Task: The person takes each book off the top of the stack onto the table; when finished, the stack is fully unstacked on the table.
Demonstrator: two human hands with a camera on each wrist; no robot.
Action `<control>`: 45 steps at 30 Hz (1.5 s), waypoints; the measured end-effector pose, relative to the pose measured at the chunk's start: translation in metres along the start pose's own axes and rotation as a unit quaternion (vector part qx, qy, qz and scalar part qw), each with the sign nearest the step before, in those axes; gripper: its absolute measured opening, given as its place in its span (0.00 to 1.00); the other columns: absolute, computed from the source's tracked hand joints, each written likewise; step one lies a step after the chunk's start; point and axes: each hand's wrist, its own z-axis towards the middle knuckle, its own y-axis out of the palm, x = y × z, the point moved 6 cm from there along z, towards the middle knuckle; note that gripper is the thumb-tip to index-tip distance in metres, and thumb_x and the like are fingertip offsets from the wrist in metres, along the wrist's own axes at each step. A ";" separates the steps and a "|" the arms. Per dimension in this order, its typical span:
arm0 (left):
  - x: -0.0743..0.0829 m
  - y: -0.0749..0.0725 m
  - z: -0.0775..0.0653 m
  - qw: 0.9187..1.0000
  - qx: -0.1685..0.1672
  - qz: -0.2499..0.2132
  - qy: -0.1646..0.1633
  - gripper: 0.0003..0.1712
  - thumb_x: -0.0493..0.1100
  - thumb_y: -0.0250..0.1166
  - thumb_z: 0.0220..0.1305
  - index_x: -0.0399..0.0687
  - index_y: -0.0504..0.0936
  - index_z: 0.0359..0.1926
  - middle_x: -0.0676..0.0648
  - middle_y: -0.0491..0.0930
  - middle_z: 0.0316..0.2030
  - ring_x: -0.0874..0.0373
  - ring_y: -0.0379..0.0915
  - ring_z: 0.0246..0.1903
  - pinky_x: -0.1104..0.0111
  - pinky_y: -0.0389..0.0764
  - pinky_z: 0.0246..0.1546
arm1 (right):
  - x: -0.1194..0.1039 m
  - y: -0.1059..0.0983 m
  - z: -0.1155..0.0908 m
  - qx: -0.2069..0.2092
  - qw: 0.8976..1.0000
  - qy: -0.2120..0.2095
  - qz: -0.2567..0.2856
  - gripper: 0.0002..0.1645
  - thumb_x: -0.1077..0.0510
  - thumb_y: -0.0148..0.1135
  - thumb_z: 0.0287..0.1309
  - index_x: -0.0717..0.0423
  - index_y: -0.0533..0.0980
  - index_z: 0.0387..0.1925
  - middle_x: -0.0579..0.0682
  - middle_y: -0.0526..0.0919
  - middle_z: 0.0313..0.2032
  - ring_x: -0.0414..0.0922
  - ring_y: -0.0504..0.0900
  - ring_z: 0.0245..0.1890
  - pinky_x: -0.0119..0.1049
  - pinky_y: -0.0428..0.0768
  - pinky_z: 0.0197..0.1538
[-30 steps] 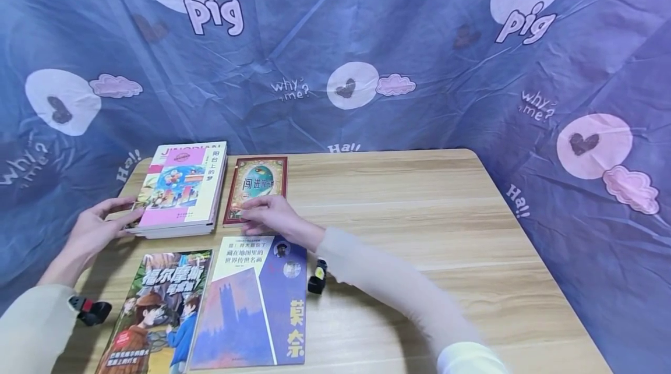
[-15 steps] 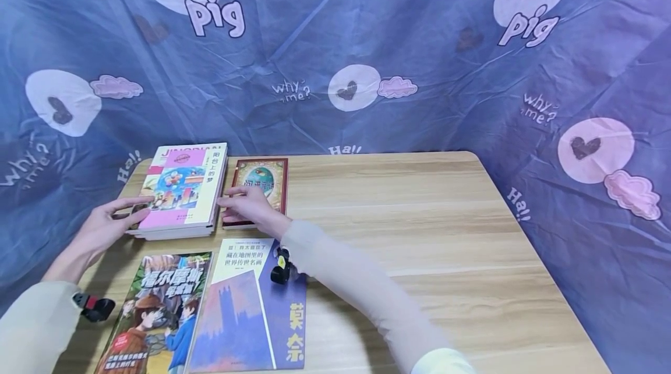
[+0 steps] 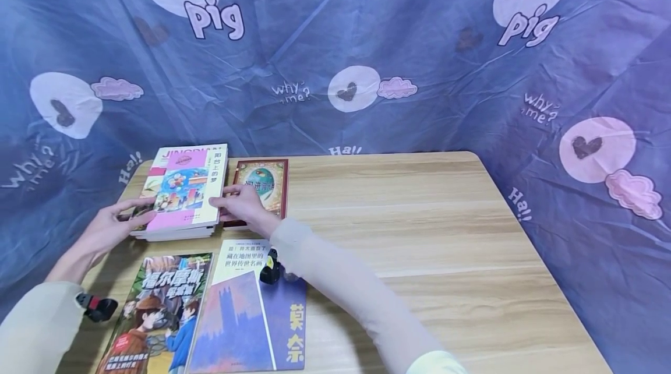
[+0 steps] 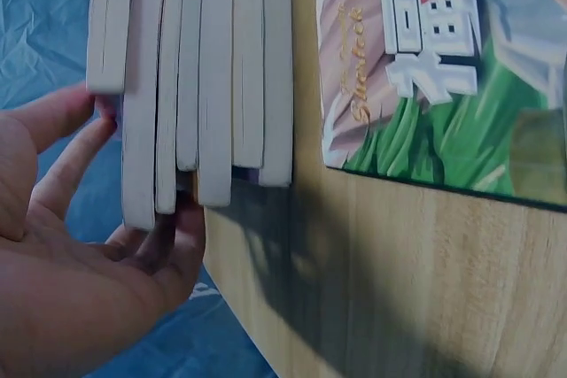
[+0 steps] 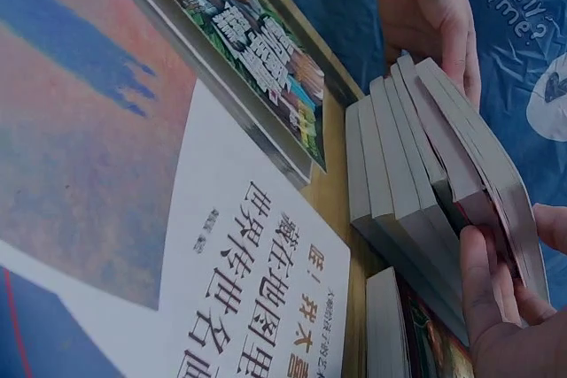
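A stack of several books stands at the back left of the table, topped by a pink and white book [image 3: 180, 187]. My right hand [image 3: 243, 205] pinches the top book's right edge, with fingertips tucked under it in the right wrist view. My left hand [image 3: 112, 223] holds the stack's left side, some digits over the top cover's edge. In the left wrist view, its other fingers [image 4: 182, 241] curl against the lower books. The top book sits shifted right of those beneath. A red-bordered book [image 3: 283, 187] lies right of the stack, partly covered by my right hand.
A comic-style detective book [image 3: 157, 316] and a purple-blue book [image 3: 230, 321] lie side by side in front of the stack. The wooden table [image 3: 419, 234] extends to the right. A blue printed curtain [image 3: 419, 36] hangs along the back and sides.
My right hand has moved left from the red-bordered book to the top book's edge. My left hand has moved slightly right, and the top book has slid a little right.
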 end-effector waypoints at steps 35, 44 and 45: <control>-0.012 -0.001 -0.001 0.999 0.049 0.015 -0.007 0.48 0.65 0.65 0.73 0.41 0.63 0.80 0.22 0.53 0.79 0.43 0.63 0.57 0.77 0.71 0.36 | -0.014 -0.215 -0.060 0.026 0.998 0.002 0.053 0.31 0.71 0.62 0.68 0.62 0.68 0.70 0.45 0.90 0.33 0.40 0.89 0.32 0.31 0.87 0.34; -0.013 -0.001 -0.001 0.999 0.047 0.009 -0.006 0.48 0.64 0.65 0.73 0.42 0.62 0.80 0.22 0.52 0.79 0.33 0.63 0.60 0.76 0.70 0.36 | 0.008 -0.247 -0.061 0.050 0.998 0.021 0.035 0.31 0.70 0.63 0.67 0.63 0.68 0.69 0.47 0.90 0.37 0.42 0.90 0.33 0.34 0.89 0.38; -0.013 -0.001 -0.001 0.999 0.047 0.008 -0.006 0.48 0.64 0.66 0.73 0.42 0.62 0.80 0.22 0.51 0.79 0.32 0.63 0.61 0.76 0.70 0.36 | 0.011 -0.249 -0.061 0.053 0.998 0.024 0.032 0.31 0.70 0.64 0.67 0.63 0.68 0.69 0.47 0.89 0.38 0.42 0.90 0.33 0.34 0.89 0.38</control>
